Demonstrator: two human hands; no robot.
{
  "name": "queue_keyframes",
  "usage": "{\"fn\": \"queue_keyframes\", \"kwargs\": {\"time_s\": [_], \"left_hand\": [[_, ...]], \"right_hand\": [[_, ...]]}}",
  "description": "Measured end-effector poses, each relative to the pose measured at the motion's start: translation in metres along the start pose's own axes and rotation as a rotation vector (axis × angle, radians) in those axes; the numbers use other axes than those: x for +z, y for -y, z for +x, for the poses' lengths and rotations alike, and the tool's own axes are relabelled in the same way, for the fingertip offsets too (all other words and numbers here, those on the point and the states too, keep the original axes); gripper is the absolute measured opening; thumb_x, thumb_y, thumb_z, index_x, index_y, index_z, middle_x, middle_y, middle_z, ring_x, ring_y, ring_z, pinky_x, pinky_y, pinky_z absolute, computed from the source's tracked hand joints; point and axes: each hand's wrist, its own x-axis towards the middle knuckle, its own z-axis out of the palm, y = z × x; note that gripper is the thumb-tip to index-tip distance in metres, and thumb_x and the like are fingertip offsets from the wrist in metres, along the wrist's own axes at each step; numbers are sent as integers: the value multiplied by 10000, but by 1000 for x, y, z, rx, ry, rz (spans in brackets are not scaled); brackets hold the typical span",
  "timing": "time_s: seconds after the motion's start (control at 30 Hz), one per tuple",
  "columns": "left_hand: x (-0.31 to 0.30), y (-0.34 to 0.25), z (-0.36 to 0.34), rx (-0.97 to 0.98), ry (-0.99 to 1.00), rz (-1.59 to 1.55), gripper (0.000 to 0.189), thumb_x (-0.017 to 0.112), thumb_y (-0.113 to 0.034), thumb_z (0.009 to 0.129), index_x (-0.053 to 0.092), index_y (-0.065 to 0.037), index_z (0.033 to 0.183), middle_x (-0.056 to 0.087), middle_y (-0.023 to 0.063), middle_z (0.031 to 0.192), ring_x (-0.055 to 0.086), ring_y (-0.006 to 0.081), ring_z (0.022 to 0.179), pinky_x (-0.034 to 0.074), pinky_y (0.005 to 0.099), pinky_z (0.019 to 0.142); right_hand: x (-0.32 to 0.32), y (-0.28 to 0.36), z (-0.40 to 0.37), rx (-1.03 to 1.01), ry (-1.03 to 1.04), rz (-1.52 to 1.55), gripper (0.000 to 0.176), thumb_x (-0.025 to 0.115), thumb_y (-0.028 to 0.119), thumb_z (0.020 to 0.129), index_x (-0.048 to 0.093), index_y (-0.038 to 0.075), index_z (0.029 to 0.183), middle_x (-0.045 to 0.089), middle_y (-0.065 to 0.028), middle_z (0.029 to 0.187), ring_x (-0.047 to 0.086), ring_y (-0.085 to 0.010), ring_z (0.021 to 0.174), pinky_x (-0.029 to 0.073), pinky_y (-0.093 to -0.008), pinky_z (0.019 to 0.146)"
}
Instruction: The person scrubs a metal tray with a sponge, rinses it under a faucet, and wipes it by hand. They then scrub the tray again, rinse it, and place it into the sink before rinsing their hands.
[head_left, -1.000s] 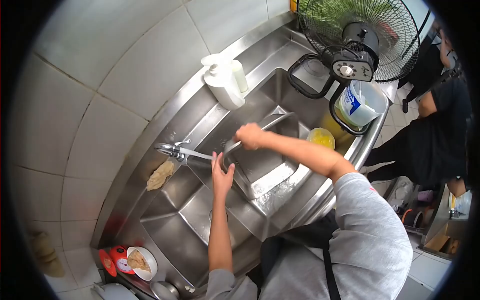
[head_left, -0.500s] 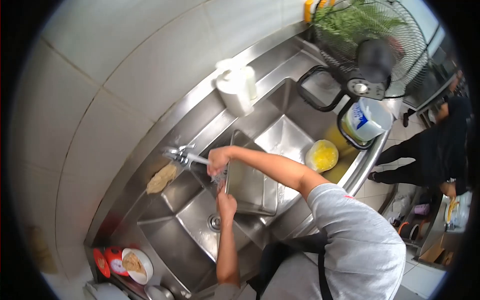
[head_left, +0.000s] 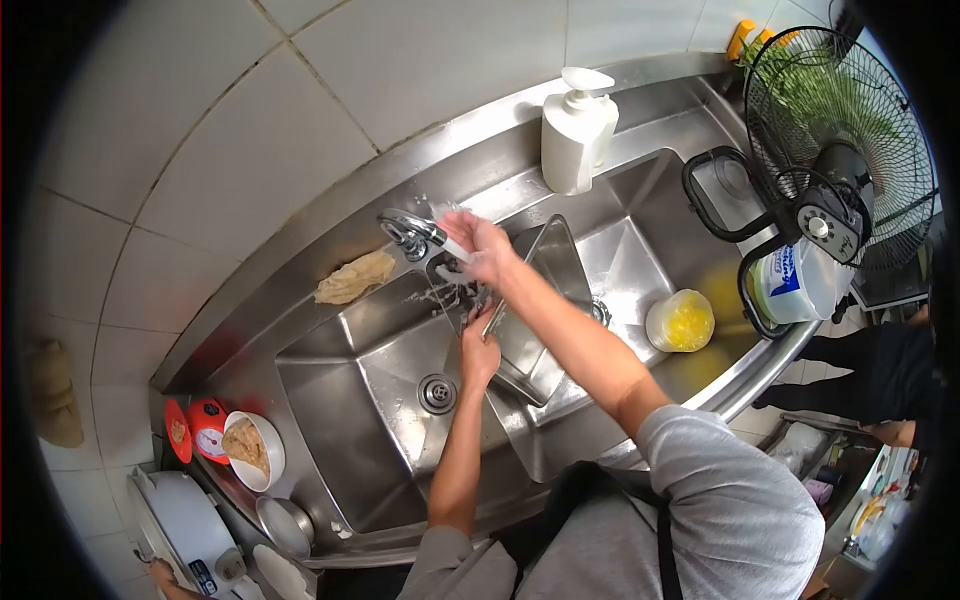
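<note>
Water runs from the chrome tap (head_left: 408,232) and splashes over my right hand (head_left: 480,247), which is open with its palm showing at the spout. My left hand (head_left: 480,358) is closed on the near side rim of a deep rectangular metal pan (head_left: 545,310). The pan is tilted and rests over the divider between two sink basins. Splashing water partly hides the fingertips of my left hand. In the left basin (head_left: 350,430) a round drain lies below and left of that hand. A tan cloth (head_left: 356,278) lies on the ledge left of the tap.
White pump bottles (head_left: 575,140) stand on the back ledge. A tub with yellow contents (head_left: 680,322) sits in the right basin. A black fan (head_left: 840,150) and a white bucket (head_left: 795,283) are at right. A red scale (head_left: 208,430) and a bowl (head_left: 255,450) stand at left.
My right hand has moved up from the pan's edge to the spout and opened, and water now splashes off it. My left hand stays at the pan rim. The camera view has shifted.
</note>
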Motion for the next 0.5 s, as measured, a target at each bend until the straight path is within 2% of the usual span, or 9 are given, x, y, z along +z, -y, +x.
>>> {"fn": "queue_keyframes", "kwargs": {"time_s": [0.03, 0.1, 0.17, 0.23, 0.3, 0.33, 0.37, 0.43, 0.5], "left_hand": [[-1, 1, -1, 1, -3, 0, 471, 377, 108, 674, 557, -21, 1090, 512, 176, 1161, 426, 329, 1131, 298, 341, 982], [-1, 3, 0, 53, 5, 36, 470, 382, 114, 676, 562, -27, 1087, 519, 137, 1169, 404, 318, 1153, 297, 340, 985], [0, 4, 1, 39, -2, 46, 504, 357, 110, 652, 533, -7, 1110, 509, 164, 1174, 409, 299, 1172, 286, 307, 988], [2, 7, 0, -75, 5, 26, 490, 396, 116, 676, 551, -49, 1111, 508, 125, 1187, 398, 298, 1159, 288, 339, 990], [2, 10, -2, -36, 4, 28, 497, 399, 112, 677, 550, -63, 1117, 501, 115, 1198, 394, 300, 1162, 287, 340, 990], [2, 10, -2, 16, 3, 30, 504, 403, 109, 678, 550, -76, 1123, 495, 106, 1208, 390, 301, 1164, 286, 341, 990], [0, 6, -2, 18, 1, 35, 504, 403, 109, 678, 550, -76, 1123, 495, 106, 1208, 390, 301, 1164, 286, 341, 990], [-2, -7, -4, -18, 17, 33, 520, 357, 128, 652, 536, -22, 1117, 498, 126, 1208, 370, 279, 1208, 264, 304, 1006], [-2, -5, -4, -34, 23, -12, 495, 365, 124, 682, 543, -36, 1116, 494, 111, 1218, 364, 274, 1212, 262, 303, 1006]], "right_hand": [[-2, 9, -1, 88, 92, -157, 280, 353, 201, 917, 523, -11, 988, 580, -110, 977, 550, -206, 892, 450, -326, 781], [-9, 7, -11, 59, -45, -293, 295, 328, 204, 922, 504, -15, 1011, 565, -121, 1001, 542, -214, 904, 449, -354, 790], [-36, -10, -19, 35, -161, -208, 277, 371, 215, 902, 506, -5, 1003, 567, -107, 957, 541, -221, 917, 438, -352, 826], [-43, -15, -16, 11, -281, -116, 265, 414, 225, 883, 508, 4, 996, 569, -94, 913, 541, -227, 930, 428, -350, 862], [-34, -14, -9, 42, -4, 9, 270, 402, 228, 890, 504, 23, 1032, 569, -92, 976, 536, -221, 937, 431, -359, 840], [12, 3, -44, -10, 25, -1, 294, 402, 227, 894, 493, 15, 1075, 562, -105, 1042, 535, -218, 931, 434, -348, 819], [12, 12, -25, 52, 322, -73, 303, 406, 222, 895, 493, 15, 1098, 557, -112, 1076, 542, -214, 911, 443, -325, 793], [11, 20, 3, -132, 287, -168, 283, 420, 207, 889, 513, 19, 1079, 568, -116, 1050, 558, -191, 864, 459, -290, 764], [-9, 26, 10, -151, 2, -179, 258, 417, 200, 889, 534, 25, 1038, 571, -103, 985, 556, -152, 818, 468, -260, 724]]}}
